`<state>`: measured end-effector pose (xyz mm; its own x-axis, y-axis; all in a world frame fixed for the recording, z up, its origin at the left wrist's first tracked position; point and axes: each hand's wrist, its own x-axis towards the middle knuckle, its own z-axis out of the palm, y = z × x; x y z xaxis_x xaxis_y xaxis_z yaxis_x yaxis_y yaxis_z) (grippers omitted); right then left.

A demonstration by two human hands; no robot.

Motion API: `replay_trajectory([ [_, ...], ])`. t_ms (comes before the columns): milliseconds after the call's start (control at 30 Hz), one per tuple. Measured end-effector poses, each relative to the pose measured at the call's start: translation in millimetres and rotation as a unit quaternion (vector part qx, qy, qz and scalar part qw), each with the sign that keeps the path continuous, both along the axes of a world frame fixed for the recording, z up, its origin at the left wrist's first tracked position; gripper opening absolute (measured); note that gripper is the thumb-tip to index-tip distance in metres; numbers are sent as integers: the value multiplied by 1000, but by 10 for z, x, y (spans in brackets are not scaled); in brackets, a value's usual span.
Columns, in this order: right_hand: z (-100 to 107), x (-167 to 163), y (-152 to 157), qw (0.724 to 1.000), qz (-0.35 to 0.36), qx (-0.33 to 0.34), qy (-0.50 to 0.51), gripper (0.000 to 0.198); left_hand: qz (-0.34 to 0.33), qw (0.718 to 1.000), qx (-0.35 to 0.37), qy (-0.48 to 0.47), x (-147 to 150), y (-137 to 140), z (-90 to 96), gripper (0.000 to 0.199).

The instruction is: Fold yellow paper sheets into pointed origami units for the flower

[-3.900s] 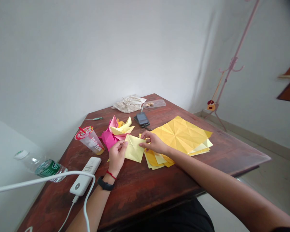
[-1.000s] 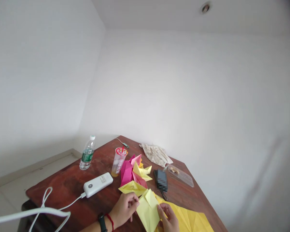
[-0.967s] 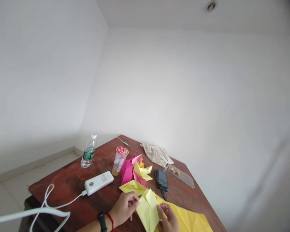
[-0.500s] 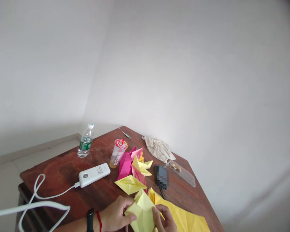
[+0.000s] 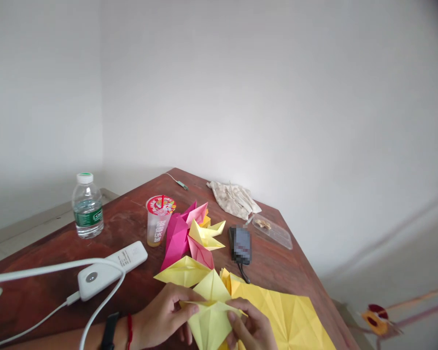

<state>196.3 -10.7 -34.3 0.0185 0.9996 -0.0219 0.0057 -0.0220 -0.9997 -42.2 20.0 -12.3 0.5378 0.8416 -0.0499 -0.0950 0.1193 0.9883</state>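
Note:
A pale yellow sheet of folded origami paper is between my two hands at the bottom of the view. My left hand pinches its left edge, thumb on top. My right hand grips the right edge between thumb and fingers. The upper layer is lifted, with a pointed flap standing behind it. Just beyond lies another pale yellow folded piece. Past that is a cluster of magenta folded paper, pink pieces and a yellow origami bird. Creased deep yellow sheets lie beside and partly under my right hand.
A white power bank with a looping white cable lies left. A water bottle and plastic cup stand behind. A dark pixelated device, a cloth and a clear plastic tray are further right.
My hands have lifted and spread the paper's upper layer, so a pointed flap now rises behind it. The view has shifted, and table things appear further left and higher.

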Motion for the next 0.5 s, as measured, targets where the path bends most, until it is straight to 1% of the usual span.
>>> replay_trajectory([
  [67, -27, 129, 79, 1000, 14, -4, 20, 44, 5, 999, -27, -29, 68, 89, -66, 52],
  [100, -47, 171, 103, 999, 5, -1, 37, 41, 10, 998, -36, -43, 95, 121, -99, 53],
  [200, -98, 202, 96, 997, 0, 2, 75, 36, 15, 996, -49, -68, 114, 165, -162, 51],
  [300, -88, 135, 13, 998, 13, -8, 65, 36, -15, 997, -50, -51, 63, 175, -152, 45],
  [433, -34, 32, -85, 998, 14, -32, 59, 36, -8, 998, -53, -28, 5, 196, -95, 39],
  [500, -9, 14, -112, 997, 16, -36, 62, 32, -11, 999, -41, -15, -3, 207, -72, 34],
])
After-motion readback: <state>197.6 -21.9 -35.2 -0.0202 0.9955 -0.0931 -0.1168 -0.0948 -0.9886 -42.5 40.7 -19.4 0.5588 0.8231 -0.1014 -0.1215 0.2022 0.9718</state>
